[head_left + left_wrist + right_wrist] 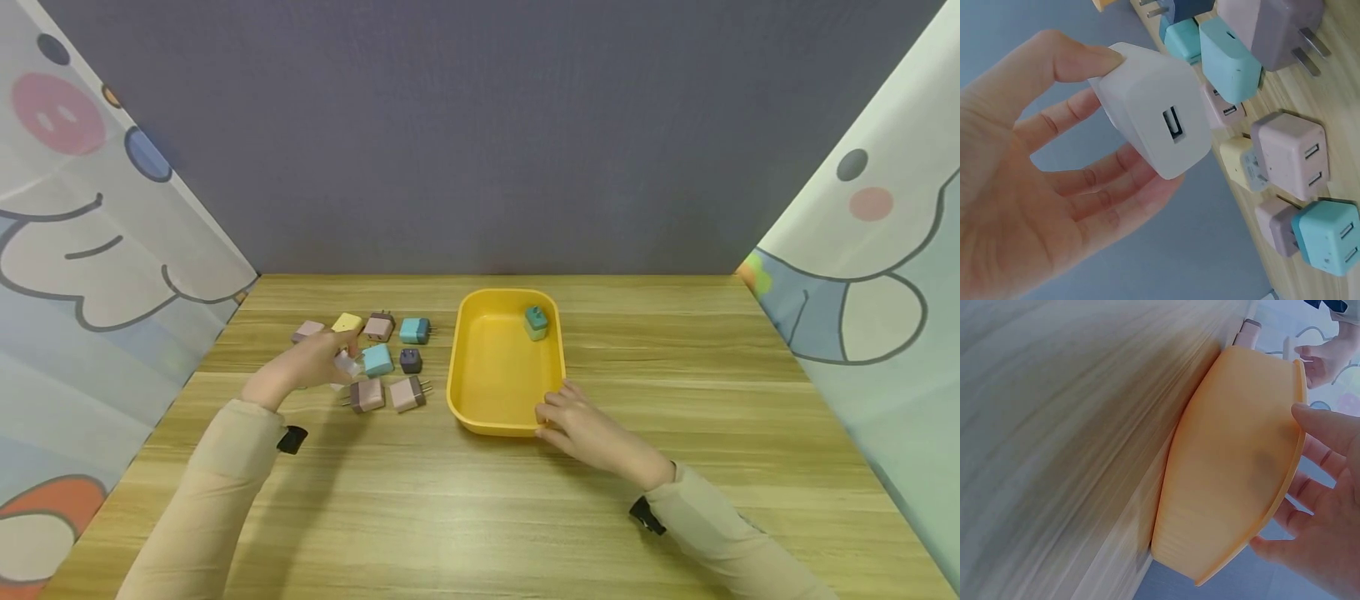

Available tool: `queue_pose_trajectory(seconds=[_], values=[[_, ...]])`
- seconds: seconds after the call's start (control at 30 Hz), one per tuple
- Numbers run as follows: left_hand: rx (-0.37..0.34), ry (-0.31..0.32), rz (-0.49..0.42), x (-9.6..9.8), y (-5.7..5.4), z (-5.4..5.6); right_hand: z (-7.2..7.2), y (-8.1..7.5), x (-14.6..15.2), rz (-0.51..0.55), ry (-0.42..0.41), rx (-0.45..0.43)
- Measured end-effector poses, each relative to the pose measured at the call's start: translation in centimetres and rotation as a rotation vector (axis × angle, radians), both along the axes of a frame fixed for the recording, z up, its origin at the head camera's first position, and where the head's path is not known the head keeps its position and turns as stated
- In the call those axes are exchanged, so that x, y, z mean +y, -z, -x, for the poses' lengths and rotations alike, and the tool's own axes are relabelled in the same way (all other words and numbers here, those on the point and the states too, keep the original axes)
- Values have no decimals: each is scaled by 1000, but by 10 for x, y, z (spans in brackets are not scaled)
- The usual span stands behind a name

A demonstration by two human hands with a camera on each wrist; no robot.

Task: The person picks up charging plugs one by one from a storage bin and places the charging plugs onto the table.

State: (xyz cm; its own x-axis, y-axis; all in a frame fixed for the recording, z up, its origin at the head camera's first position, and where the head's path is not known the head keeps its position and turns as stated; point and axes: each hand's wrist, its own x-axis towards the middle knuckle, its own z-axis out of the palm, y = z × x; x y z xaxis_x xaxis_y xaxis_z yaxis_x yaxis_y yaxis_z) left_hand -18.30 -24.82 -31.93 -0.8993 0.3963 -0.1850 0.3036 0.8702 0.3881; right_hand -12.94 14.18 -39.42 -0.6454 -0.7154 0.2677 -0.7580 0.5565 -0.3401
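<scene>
In the left wrist view, my left hand (1054, 187) pinches a white USB charger (1166, 119) between thumb and fingers, its single port facing the camera. The head view has this hand at the left, over a loose group of plug chargers. Closest to it there are a light-blue charger (377, 360) and a pink and grey charger (367, 396). My right hand (588, 429) grips the near right corner of a yellow plastic bin (504, 430), with the thumb and fingers on either side of its rim (1301, 434). A green charger (536, 322) is inside, towards the bin's far right corner.
Left of the bin lie several more chargers, among them a yellow one (347, 323), a small dark one (410, 361) and a blue one (415, 331). A grey panel (495, 142) borders the wooden table (480, 517) at the back; printed cloths hang on both sides.
</scene>
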Motion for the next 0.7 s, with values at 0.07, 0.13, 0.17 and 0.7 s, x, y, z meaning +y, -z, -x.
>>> queue_pose_trajectory(seconds=[0.07, 0.13, 0.17, 0.7], values=[[4, -2, -8, -3, 1, -1, 0, -1, 0, -4, 2, -3], [11, -2, -16, -6, 2, -2, 0, -1, -1, 0, 1, 2], [17, 0, -17, -7, 2, -2, 0, -1, -1, 3, -1, 7], [0, -35, 12, -25, 15, -14, -1, -1, 0, -19, 10, -20]])
